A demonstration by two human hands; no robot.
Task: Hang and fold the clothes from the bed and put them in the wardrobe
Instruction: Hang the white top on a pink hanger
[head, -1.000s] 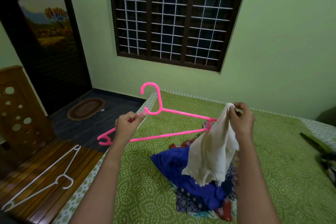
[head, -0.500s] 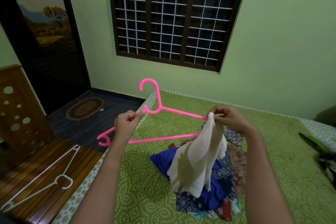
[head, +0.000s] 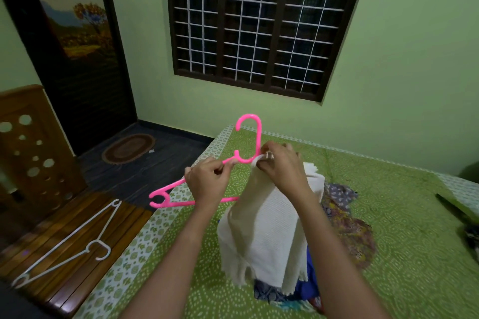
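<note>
While the left hand [head: 207,181] grips a pink hanger [head: 258,137] and the right hand [head: 282,171] pinches a cream cloth [head: 264,228] at its neck, clothes [head: 347,228] lie heaped on the green bed [head: 404,228] below; a white hanger [head: 89,246] lies on wooden slats [head: 124,217] alongside.

Near the centre, the left hand [head: 207,181] grips the sloping arm of a pink plastic clothes hanger [head: 258,137], whose hook points toward 12 o'clock. At its 3 o'clock the right hand [head: 282,171] pinches the top of a cream ribbed cloth [head: 267,228] beside the hanger's neck. The cloth hangs toward 6 o'clock over a heap of blue and patterned clothes [head: 347,228] on the green dotted bedsheet [head: 401,202]. A thin white hanger [head: 77,235] lies on wooden slats at 8 o'clock.
</note>
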